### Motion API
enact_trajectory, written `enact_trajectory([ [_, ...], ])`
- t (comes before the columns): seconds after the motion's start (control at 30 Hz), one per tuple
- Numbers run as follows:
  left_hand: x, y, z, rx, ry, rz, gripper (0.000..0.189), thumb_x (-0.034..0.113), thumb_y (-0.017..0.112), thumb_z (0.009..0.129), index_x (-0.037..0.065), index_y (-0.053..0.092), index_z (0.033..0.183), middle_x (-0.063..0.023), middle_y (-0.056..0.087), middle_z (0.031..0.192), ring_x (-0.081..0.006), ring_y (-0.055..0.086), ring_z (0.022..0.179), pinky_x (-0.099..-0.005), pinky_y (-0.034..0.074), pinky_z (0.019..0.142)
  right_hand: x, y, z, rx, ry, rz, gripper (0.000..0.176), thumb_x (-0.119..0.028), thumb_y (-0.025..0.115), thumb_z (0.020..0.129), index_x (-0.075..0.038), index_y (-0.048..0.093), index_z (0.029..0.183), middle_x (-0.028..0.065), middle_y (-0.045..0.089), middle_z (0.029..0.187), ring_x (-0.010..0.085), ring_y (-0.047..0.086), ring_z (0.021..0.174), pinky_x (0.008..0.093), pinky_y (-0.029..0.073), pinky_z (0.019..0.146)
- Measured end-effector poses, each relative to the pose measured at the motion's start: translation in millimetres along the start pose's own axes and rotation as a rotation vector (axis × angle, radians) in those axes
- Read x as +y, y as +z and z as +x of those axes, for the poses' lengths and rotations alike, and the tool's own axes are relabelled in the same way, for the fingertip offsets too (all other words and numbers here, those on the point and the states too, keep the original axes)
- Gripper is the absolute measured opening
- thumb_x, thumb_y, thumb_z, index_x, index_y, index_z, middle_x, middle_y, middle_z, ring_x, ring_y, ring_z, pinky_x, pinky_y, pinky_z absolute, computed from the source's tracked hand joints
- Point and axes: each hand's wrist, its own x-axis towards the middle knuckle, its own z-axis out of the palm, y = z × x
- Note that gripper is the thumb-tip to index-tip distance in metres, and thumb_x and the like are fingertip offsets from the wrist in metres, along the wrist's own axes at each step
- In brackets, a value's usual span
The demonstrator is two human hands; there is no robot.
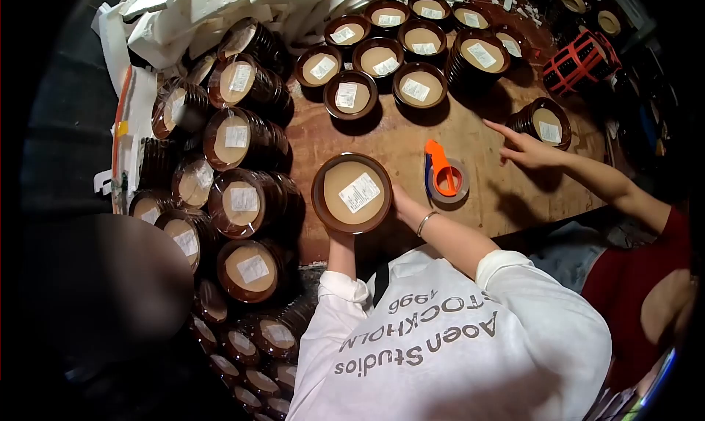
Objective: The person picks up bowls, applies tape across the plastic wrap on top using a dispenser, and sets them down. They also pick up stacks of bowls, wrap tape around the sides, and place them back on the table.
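Observation:
Over the near part of the table I hold a round dark-brown bowl (334, 180) with a beige inside and a white printed label facing up. My left hand (341, 239) is under its near edge, mostly hidden by the bowl. On the bowl's right side, my right hand (401, 202) is closed against the rim, its fingertips out of sight beneath. A tape dispenser (445, 173) with an orange handle and a roll of tape lies just right of my right hand.
Labelled bowls (418, 90) stand at the back, some stacked. Wrapped bowl stacks (236, 200) crowd the left side. White foam pieces (198, 13) lie behind. At right, another person's hand (530, 150) points over the table beside a bowl stack (547, 123); a red-strapped bundle (580, 62) lies beyond.

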Motion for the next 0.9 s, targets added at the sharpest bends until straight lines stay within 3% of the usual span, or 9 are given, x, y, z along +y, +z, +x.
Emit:
enact_trajectory([
  [0.37,-32,-14,13,0.111,-0.049,-0.017,0.06,0.048,0.036,0.083,0.004,0.037,0.123,-0.0123,0.032,0.13,-0.0264,0.033,0.118,-0.0368,0.027,0.097,-4,-20,26,0.053,-0.018,-0.079,0.046,-0.04,0.045,0.081,-0.004,0.048,0.109,0.0079,0.053,0.102,0.0157,0.048,0.095,0.0273,0.036,0.083],
  [0.67,-47,-43,18,0.607,0.046,0.127,0.063,0.051,0.037,0.082,0.004,0.035,0.124,-0.0123,0.028,0.133,-0.0268,0.029,0.121,-0.0369,0.025,0.099,-8,-35,24,-0.135,-0.001,-0.317,0.04,-0.036,0.047,0.082,-0.003,0.049,0.104,0.007,0.054,0.097,0.0158,0.049,0.089,0.028,0.037,0.08],
  [0.7,-47,-44,19,0.673,0.048,0.177,0.064,0.051,0.037,0.082,0.004,0.035,0.124,-0.0123,0.027,0.133,-0.0269,0.028,0.121,-0.0369,0.024,0.099,-11,-43,23,-0.139,-0.015,-0.355,0.039,-0.035,0.048,0.082,-0.003,0.05,0.103,0.0069,0.054,0.096,0.0158,0.049,0.088,0.0281,0.038,0.079],
  [0.77,-38,-40,10,0.709,0.134,0.607,0.065,0.054,0.04,0.079,0.007,0.035,0.124,-0.0126,0.032,0.129,-0.0246,0.029,0.12,-0.035,0.023,0.098,-20,-61,23,-0.14,-0.063,-0.451,0.038,-0.034,0.048,0.082,-0.002,0.05,0.102,0.0067,0.054,0.095,0.0159,0.049,0.087,0.0283,0.038,0.079],
  [0.83,-27,-31,-2,0.738,0.182,0.599,0.062,0.053,0.041,0.08,0.007,0.037,0.122,-0.0117,0.033,0.128,-0.0238,0.029,0.12,-0.0332,0.021,0.099,-28,-79,25,-0.131,-0.134,-0.56,0.037,-0.033,0.048,0.082,-0.002,0.05,0.101,0.0066,0.054,0.093,0.0159,0.049,0.086,0.0284,0.038,0.078],
  [0.9,-27,-31,-9,0.735,0.189,0.611,0.059,0.051,0.041,0.081,0.007,0.039,0.12,-0.0108,0.034,0.127,-0.023,0.028,0.12,-0.0315,0.02,0.099,-43,-107,23,-0.117,-0.214,-0.77,0.024,-0.021,0.056,0.079,0.0,0.048,0.088,0.0061,0.051,0.082,0.0174,0.048,0.073,0.0293,0.041,0.07],
])
